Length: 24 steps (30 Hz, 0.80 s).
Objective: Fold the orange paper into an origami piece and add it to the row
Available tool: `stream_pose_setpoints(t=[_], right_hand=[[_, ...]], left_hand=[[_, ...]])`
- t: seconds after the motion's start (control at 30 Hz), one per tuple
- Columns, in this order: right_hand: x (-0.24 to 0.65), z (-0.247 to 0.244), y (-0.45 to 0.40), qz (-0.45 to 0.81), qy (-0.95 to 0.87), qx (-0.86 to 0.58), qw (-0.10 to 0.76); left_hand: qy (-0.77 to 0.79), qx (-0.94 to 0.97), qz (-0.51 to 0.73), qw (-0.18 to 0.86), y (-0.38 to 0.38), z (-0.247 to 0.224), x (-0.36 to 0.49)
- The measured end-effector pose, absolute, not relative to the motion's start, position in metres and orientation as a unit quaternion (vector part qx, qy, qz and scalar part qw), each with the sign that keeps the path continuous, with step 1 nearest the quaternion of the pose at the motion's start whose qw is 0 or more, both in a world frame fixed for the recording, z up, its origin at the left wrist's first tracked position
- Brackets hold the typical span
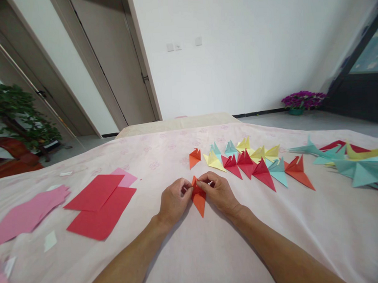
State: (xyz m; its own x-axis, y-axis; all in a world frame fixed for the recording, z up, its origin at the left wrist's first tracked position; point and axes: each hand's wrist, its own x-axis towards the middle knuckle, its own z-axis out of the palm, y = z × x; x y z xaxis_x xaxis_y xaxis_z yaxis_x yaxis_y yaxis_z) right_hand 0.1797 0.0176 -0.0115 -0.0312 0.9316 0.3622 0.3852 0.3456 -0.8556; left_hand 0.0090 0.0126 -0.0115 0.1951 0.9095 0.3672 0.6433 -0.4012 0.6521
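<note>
Between my hands is a folded orange origami crane (199,202), its long point directed toward me. My left hand (176,199) pinches its upper left part between thumb and fingers. On the other side my right hand (218,191) grips the upper right part the same way. The fingertips cover some of the folds near the top. Just beyond my hands stands a small orange paper crane (194,158). To its right are several finished cranes, among them a red crane (263,173), a yellow crane (213,161) and another orange crane (299,172).
Red paper sheets (99,195) and pink paper (29,211) lie on the left of the patterned tablecloth (169,263). More paper cranes, including a light blue one (362,171), are heaped at the far right. A small white scrap (50,241) lies near the pink paper.
</note>
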Motion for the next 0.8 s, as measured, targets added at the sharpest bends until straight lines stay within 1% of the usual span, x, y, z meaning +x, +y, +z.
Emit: stream_pose_setpoints(t=[0.17,0.37,0.63,0.8], right_hand=[[0.1791,-0.0144,0.0190,0.290,-0.665,-0.508,0.464],[0.1780,-0.0112,0.0185,0.298,-0.663,-0.508,0.462],[0.1792,-0.0107,0.0180,0.308,-0.667,-0.500,0.459],[0.1811,-0.0138,0.0188,0.284,-0.678,-0.529,0.424]], left_hand=[[0.506,0.755,0.389,0.150,0.0119,-0.0129,0.0082],[0.476,0.771,0.400,0.138,0.0109,-0.0129,0.0072],[0.469,0.784,0.384,0.137,0.0110,-0.0144,0.0067],[0.469,0.803,0.342,0.137,0.0086,-0.0118,0.0079]])
